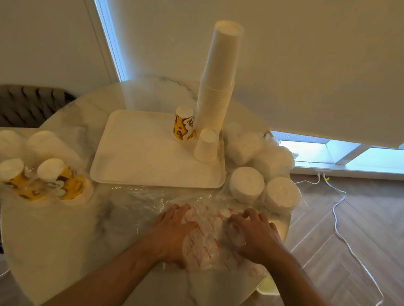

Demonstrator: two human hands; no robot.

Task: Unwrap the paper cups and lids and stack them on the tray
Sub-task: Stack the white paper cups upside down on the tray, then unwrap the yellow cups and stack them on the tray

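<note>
Pressing plastic wrap [207, 235] flat: left hand [173, 230], right hand [254, 235]

two bare forearms, left hand [173, 232], right hand [256, 235], no sleeves

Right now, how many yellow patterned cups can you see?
3, as far as shows: one upside down on the tray beside the tall white cup stack, two wrapped in plastic at the table's left edge. More may nest unseen inside.
</note>
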